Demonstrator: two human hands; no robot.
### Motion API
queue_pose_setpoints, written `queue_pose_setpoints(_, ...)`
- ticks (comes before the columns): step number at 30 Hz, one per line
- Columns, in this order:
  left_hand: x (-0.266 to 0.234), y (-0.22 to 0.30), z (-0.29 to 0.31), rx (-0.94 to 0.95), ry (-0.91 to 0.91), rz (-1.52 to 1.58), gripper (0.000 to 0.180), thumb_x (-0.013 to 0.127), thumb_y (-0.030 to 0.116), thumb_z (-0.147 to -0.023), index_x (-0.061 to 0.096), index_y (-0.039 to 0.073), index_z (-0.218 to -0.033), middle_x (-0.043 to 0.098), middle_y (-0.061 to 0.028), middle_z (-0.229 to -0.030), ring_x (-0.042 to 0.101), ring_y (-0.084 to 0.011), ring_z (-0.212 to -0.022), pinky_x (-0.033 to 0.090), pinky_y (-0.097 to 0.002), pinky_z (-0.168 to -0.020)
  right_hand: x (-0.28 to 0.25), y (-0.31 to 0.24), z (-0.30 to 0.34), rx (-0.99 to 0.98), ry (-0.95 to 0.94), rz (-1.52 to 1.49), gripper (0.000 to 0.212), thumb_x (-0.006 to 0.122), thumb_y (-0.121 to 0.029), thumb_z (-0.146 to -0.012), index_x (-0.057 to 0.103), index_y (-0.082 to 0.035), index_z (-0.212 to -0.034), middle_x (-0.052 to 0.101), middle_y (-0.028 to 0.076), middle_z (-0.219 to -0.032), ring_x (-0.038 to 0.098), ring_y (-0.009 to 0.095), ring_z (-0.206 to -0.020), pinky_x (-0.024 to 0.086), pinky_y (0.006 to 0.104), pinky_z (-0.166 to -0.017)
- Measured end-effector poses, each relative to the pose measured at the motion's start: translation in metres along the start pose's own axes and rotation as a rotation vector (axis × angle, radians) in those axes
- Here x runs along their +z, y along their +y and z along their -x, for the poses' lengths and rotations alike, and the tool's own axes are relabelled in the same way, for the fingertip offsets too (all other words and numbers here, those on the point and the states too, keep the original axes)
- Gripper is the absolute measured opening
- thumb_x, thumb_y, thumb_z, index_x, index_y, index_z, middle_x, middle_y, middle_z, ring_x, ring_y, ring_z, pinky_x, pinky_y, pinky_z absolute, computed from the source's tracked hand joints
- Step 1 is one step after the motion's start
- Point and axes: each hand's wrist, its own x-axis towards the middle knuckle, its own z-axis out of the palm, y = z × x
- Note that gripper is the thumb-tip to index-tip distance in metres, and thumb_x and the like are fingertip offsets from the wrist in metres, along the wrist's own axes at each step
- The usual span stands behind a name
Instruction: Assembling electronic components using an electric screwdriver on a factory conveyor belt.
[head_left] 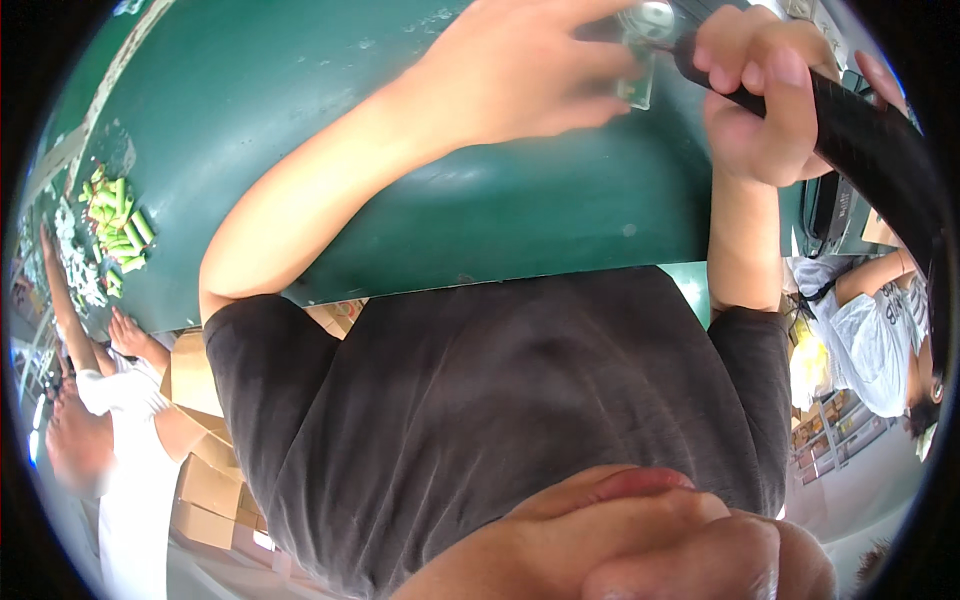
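My left hand (525, 75) reaches over the green table, its fingers partly smeared by motion. Between its fingertips is a small clear plastic part (640, 88), with a shiny round piece (652, 18) at its far end. My right hand (768, 115) is wrapped around a long black tool (865, 140). The tool's narrower end points left, toward the plastic part; whether the two touch I cannot tell. Its thicker end runs off to the right rim of the view. The exact kind of tool does not show.
A pile of short green pieces (118, 220) lies on the green tabletop (500, 215) at the left, beside small pale pieces (82, 265). Co-workers sit at both sides. A black device (825, 215) lies at the right; cardboard boxes (208, 485) are stacked below left.
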Motion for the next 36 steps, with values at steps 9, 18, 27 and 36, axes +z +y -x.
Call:
queue_pose_setpoints(9, 0.0, -0.001, -0.002, -0.007, 0.167, -0.234, 0.03, 0.082, 0.016, -0.068, 0.07, 0.006, -0.094, 0.058, -0.023, -0.139, 0.06, -0.0394, -0.12, 0.047, -0.0474, -0.102, -0.013, 0.002, -0.029, -0.242, 0.011, 0.113, 0.028, 0.061, 0.005, -0.095, 0.046, -0.006, -0.116, 0.054, 0.005, -0.083, 0.056, 0.019, -0.081, 0.047, 0.0344, -0.083)
queue_pose_setpoints(18, -0.112, -0.053, -0.032, -0.515, 0.453, -0.293, 0.037, 0.079, 0.021, -0.081, 0.068, 0.001, -0.111, 0.075, -0.0141, -0.104, 0.071, -0.0226, -0.104, 0.054, -0.0361, -0.093, 0.005, 0.021, -0.025, -0.286, 0.114, -0.001, 0.04, 0.066, 0.014, -0.088, 0.043, -0.007, -0.114, 0.055, 0.004, -0.084, 0.054, 0.017, -0.081, 0.046, 0.0317, -0.079)
queue_pose_setpoints(27, -0.152, -0.197, -0.031, -0.447, 0.373, -0.67, 0.041, 0.074, 0.022, -0.083, 0.064, 0.006, -0.12, 0.066, -0.0194, -0.12, 0.062, -0.0373, -0.115, 0.049, -0.044, -0.102, -0.059, -0.035, -0.082, -0.775, 0.479, -0.182, 0.047, 0.047, -0.047, -0.103, 0.057, -0.002, -0.094, 0.066, 0.015, -0.089, 0.069, 0.031, -0.085, 0.058, 0.0444, -0.085)
queue_pose_setpoints(36, -0.1, -0.159, -0.095, -0.468, 0.236, -0.494, 0.022, 0.074, 0.021, -0.086, 0.077, 0.005, -0.099, 0.075, -0.016, -0.091, 0.072, -0.0326, -0.088, 0.057, -0.0413, -0.082, -0.123, -0.019, -0.086, -0.625, 0.519, 0.019, 0.033, 0.054, -0.031, -0.1, 0.059, -0.004, -0.082, 0.061, 0.01, -0.073, 0.066, 0.028, -0.071, 0.058, 0.0531, -0.088)
